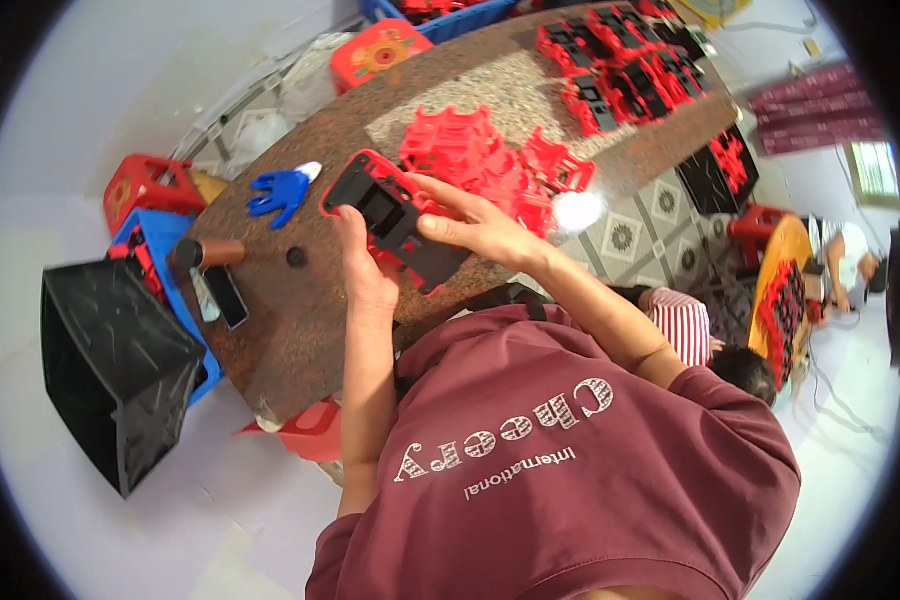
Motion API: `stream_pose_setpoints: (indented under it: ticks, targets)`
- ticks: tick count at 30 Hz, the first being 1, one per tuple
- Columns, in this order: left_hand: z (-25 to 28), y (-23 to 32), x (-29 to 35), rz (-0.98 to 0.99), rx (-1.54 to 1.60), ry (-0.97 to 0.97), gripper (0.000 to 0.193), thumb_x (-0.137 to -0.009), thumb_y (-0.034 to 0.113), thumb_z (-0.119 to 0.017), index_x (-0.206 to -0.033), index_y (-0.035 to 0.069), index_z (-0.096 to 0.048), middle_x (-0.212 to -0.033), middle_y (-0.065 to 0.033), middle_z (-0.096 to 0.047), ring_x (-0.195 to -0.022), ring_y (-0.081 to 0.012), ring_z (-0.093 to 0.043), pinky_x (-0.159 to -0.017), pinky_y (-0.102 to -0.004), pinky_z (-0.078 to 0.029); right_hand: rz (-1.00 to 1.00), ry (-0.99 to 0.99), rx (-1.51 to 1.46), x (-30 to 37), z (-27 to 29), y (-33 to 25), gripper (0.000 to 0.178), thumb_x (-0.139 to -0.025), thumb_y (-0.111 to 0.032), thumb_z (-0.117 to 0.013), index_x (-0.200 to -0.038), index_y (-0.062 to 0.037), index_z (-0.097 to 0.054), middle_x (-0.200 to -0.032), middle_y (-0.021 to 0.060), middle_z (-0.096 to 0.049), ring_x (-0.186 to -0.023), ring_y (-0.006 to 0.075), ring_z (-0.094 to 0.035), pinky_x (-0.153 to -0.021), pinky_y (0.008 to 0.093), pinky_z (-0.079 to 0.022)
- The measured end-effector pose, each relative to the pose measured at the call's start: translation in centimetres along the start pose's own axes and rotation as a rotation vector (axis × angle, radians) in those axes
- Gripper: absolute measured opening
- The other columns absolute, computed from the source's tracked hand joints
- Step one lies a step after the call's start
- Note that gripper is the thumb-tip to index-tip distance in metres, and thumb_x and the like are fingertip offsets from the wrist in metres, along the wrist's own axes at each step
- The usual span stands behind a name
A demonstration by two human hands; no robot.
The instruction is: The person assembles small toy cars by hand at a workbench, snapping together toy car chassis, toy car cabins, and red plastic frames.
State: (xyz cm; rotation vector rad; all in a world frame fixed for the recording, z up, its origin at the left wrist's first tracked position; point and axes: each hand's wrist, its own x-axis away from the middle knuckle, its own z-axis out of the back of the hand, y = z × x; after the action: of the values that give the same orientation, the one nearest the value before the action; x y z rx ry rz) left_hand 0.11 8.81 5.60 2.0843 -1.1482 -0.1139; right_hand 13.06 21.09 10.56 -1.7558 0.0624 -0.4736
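Between my two hands, above the stone table, is a flat black and red plastic part (433, 262) with a square opening in its middle. My left hand (366, 268) grips it along the near left side, its thumb up on the black face. From the right, my right hand (475, 225) grips the other side, thumb on the black surface and fingers over the edge. Just beyond lies a heap of red plastic frames (460, 145). The fingers beneath the part are hidden.
Several black and red assembled parts (625, 70) stand in rows at the table's far right. To the left lie a blue glove (282, 195), a brown cup (208, 253) and a phone (227, 298). A black bin (120, 370) leans at the left. Other people (845, 255) sit at the right.
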Motion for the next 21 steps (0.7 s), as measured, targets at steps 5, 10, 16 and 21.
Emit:
stream_pose_setpoints:
  ticks: [5, 10, 16, 21]
  targets:
    - [-4.9, -1.2, -4.3, 0.055, -0.143, 0.123, 0.054, -0.096, 0.041, -0.06, -0.137, 0.013, -0.041, -0.125, -0.0071, -0.056, -0.108, -0.019, -0.06, -0.085, -0.0356, -0.055, 0.116, 0.053, -0.459, 1.1, 4.8, 1.4, 0.092, -0.088, -0.061, -0.059, -0.153, -0.0057, -0.024, -0.149, 0.0155, -0.038, -0.14, 0.0245, -0.032, -0.114, 0.0378, -0.026]
    - [-10.3, -5.0, -8.6, 0.035, -0.254, 0.028, 0.052, -0.096, 0.039, -0.06, -0.136, 0.011, -0.04, -0.124, -0.008, -0.055, -0.107, -0.0198, -0.06, -0.085, -0.0372, -0.055, 0.131, 0.358, -0.165, 2.2, 8.3, 0.8, 0.064, -0.091, -0.023, -0.066, -0.147, -0.0049, -0.04, -0.141, 0.0091, -0.05, -0.127, 0.0144, -0.045, -0.109, 0.0317, -0.035]
    - [-13.3, -11.1, -14.1, -0.019, -0.221, 0.042, 0.053, -0.098, 0.044, -0.054, -0.135, 0.01, -0.039, -0.123, -0.0097, -0.057, -0.106, -0.0231, -0.063, -0.085, -0.0404, -0.057, 0.131, 0.588, 0.031, 1.7, 14.8, 1.1, 0.069, -0.089, -0.031, -0.068, -0.144, -0.0005, -0.04, -0.135, 0.0164, -0.054, -0.128, 0.0219, -0.047, -0.108, 0.0354, -0.036]
    - [-15.4, -19.2, -24.0, 0.139, -0.386, 0.137, 0.076, -0.088, 0.052, -0.066, -0.142, 0.014, -0.028, -0.132, -0.0081, -0.05, -0.111, -0.0222, -0.059, -0.084, -0.0436, -0.055, -0.008, 0.798, -0.379, -2.2, 22.4, 4.9, 0.063, -0.086, -0.027, -0.074, -0.134, 0.002, -0.047, -0.105, 0.0111, -0.066, -0.092, 0.0171, -0.064, -0.079, 0.0304, -0.052]
